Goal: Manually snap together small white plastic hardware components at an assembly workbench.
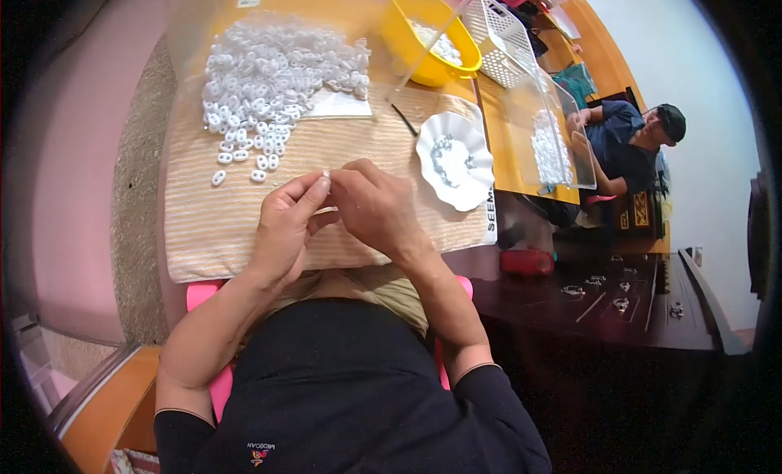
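Observation:
My left hand (287,217) and my right hand (376,204) meet over the striped cloth (220,250). Their thumbs and forefingers are pinched together at one spot. A tiny white bit shows between the fingertips, but the fingers hide what it is. Beyond them spreads a big heap of white oval plastic pieces with two holes each (277,71). A few loose ones lie at its near edge, closest to my left hand. To the right of my right hand, a white wavy-rimmed dish (471,195) holds small grey metallic parts (444,158).
A thin black stick (404,120) lies beside the dish. Behind it stand a yellow basin (399,34) with white pieces and a white perforated basket (498,38). At right, another person (623,140) sits by a clear bin (570,177) of white pieces.

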`<state>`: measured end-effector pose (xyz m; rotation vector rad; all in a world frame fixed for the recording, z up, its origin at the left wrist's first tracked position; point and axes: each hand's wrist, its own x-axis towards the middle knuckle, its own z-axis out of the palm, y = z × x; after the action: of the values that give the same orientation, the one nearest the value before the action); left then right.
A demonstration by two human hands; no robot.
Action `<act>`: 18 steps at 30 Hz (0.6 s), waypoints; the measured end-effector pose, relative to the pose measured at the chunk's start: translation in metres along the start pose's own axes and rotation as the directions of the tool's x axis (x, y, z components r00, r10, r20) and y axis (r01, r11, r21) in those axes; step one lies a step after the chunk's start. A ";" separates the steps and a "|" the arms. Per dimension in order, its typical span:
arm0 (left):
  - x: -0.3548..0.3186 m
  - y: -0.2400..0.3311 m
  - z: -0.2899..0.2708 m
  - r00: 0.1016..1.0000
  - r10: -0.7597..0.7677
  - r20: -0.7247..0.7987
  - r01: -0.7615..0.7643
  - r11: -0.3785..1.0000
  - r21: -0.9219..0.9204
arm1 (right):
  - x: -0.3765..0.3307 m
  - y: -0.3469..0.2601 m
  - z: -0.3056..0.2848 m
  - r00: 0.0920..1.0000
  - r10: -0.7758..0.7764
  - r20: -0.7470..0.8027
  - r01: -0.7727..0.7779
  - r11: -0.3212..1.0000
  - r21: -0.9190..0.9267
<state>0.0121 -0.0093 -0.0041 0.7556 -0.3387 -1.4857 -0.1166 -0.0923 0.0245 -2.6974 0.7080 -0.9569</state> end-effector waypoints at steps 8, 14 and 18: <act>-0.004 0.000 0.002 0.999 -0.043 -0.031 0.042 0.999 -0.018 | -0.009 -0.005 -0.014 0.995 0.068 0.072 -0.080 0.981 0.178; -0.004 0.000 -0.001 0.996 -0.069 -0.048 0.072 0.996 0.061 | -0.027 0.040 -0.071 0.928 0.345 0.143 -0.367 0.915 0.169; -0.004 -0.002 0.005 0.996 -0.083 -0.040 0.085 0.994 0.070 | -0.041 0.100 -0.107 0.770 0.613 0.176 -0.605 0.789 -0.103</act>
<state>0.0073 -0.0061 -0.0005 0.8624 -0.3370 -1.5434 -0.2494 -0.1607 0.0518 -2.2725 1.4428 -0.4928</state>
